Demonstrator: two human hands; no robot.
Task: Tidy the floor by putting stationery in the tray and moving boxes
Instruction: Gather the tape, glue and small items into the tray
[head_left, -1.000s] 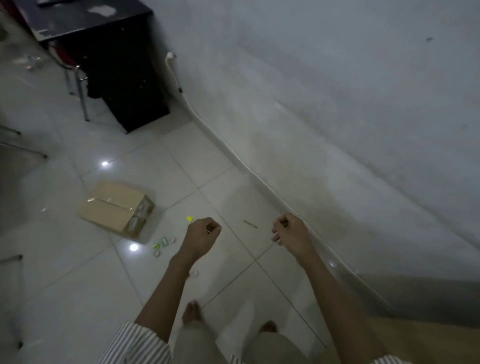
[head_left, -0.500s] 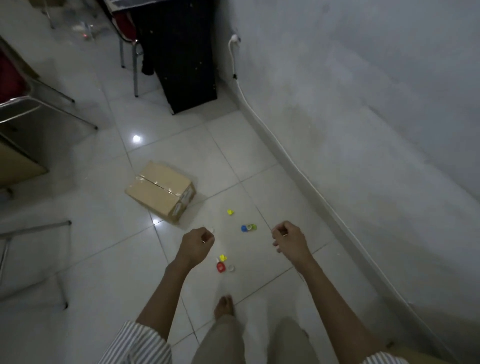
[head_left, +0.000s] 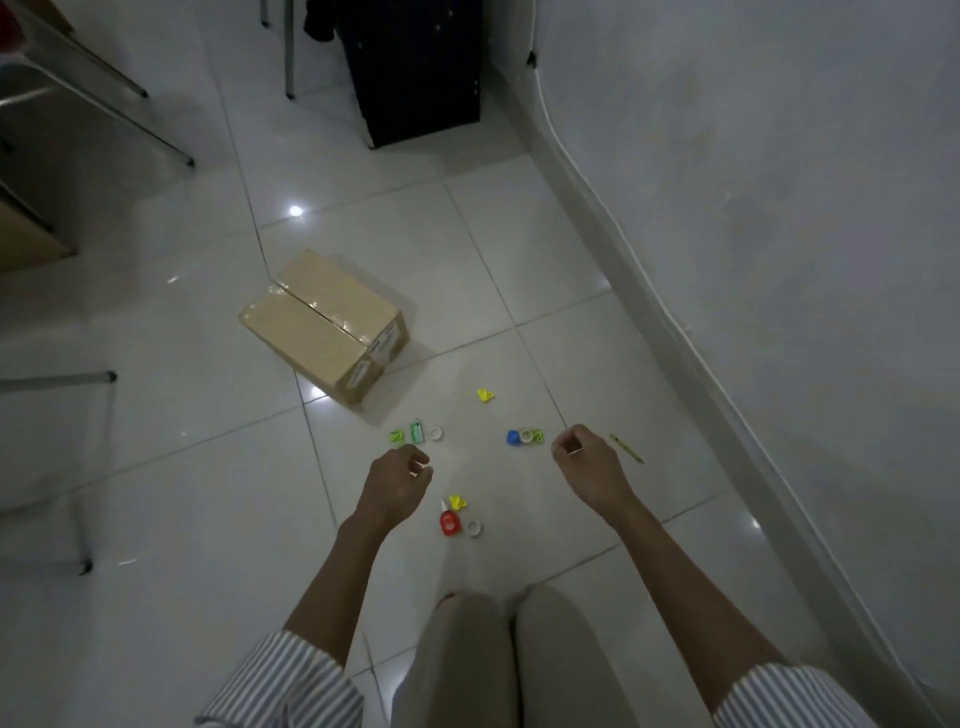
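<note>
Both stretched forward, backs up, above the floor (head_left: 182, 493), left hand (head_left: 397, 480) and right hand (head_left: 584, 462) each show a grip curled together in a fist, apparently empty, over scattered stationery (head_left: 448, 522).

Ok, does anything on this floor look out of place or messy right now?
Yes. Small stationery lies scattered on the floor tiles: a red piece and a tape roll nearest the camera, a blue piece, a yellow clip, a pencil by the wall. The cardboard box sits skewed to the tile lines.
</note>
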